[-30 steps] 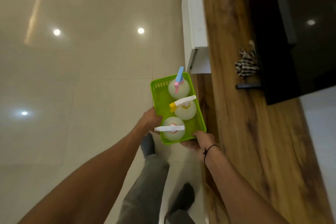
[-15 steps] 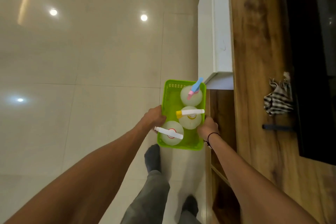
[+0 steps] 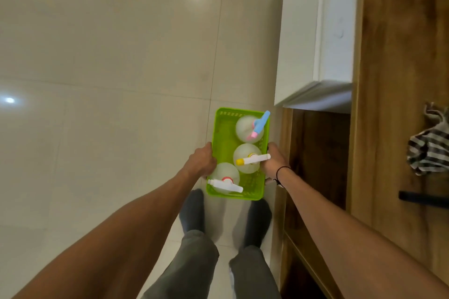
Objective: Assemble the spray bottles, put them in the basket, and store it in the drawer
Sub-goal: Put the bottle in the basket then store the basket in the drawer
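I carry a bright green plastic basket (image 3: 222,139) over the floor, in front of my feet. My left hand (image 3: 201,161) grips its left rim and my right hand (image 3: 273,161) grips its right rim. Three clear round spray bottles stand inside. The far one has a blue and pink spray head (image 3: 260,125), the middle one a white head with a yellow nozzle (image 3: 252,160), the near one a white head with a red collar (image 3: 226,184). To the right of the basket, an open wooden drawer (image 3: 315,153) shows its dark inside under the counter.
A white drawer front (image 3: 308,39) sticks out beyond the basket on the right. The wooden counter (image 3: 393,80) holds a striped cloth (image 3: 430,153) and a black bar (image 3: 422,199). Glossy beige floor tiles (image 3: 109,80) spread to the left.
The basket has stayed in both hands while the view swung left and down. My right hand slid from the basket's near corner up to the middle of its right rim.
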Tool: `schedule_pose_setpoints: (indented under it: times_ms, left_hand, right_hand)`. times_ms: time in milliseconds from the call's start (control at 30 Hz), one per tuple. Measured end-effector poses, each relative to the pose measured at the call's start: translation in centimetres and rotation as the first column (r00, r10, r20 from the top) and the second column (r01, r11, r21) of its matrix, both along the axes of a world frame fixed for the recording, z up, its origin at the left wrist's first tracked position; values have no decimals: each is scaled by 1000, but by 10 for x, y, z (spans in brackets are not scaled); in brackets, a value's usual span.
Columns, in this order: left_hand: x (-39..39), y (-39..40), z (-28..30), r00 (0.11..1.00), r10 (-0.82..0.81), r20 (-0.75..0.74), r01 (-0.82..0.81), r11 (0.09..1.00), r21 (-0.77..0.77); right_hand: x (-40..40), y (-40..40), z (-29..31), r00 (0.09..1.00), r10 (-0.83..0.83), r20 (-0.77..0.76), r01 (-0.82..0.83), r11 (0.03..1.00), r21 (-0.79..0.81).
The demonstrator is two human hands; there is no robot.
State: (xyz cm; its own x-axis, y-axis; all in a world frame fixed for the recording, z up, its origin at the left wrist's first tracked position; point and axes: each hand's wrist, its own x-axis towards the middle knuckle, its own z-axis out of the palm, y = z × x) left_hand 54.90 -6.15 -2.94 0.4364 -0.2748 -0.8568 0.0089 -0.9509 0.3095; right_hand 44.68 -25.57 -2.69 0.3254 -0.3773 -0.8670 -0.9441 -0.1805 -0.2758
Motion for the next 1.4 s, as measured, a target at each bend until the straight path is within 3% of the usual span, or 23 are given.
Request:
schedule_pose_setpoints:
  times_ms: [367,600,700,800,900,1000,1233,1400]
  left_hand:
    - [3,-6,-137,993,119,-12,-120,993,-19]
    - [3,11,-162,963,251,-97,-261,958,-116]
    - [4,15,-149,958,250,-138,-264,960,-94]
    - [6,13,-125,976,213,-50,-216,975,-53]
    - [18,7,-87,963,268,-11,-268,961,-66]
    - [39,-9,-35,946,320,-48,-323,936,-138]
    - [83,-68,85,928,365,-75,-370,880,-297]
    - [93,-102,138,935,334,-122,-355,853,-384]
  right_hand:
    - [12,-14,-137,999,12,48,-15,998,56]
    - [10,-12,-164,998,35,53,-38,998,57]
    - [6,-19,-162,1000,-16,18,14,994,106]
    - [2,-25,-154,999,-22,24,22,999,-31]
    - [8,-32,-119,983,-144,116,162,973,-165]
    - [23,-42,-69,960,-157,234,218,939,-266]
    - [72,-60,53,844,-239,480,411,863,-293]
    - [80,-56,105,781,-277,560,511,799,-318]
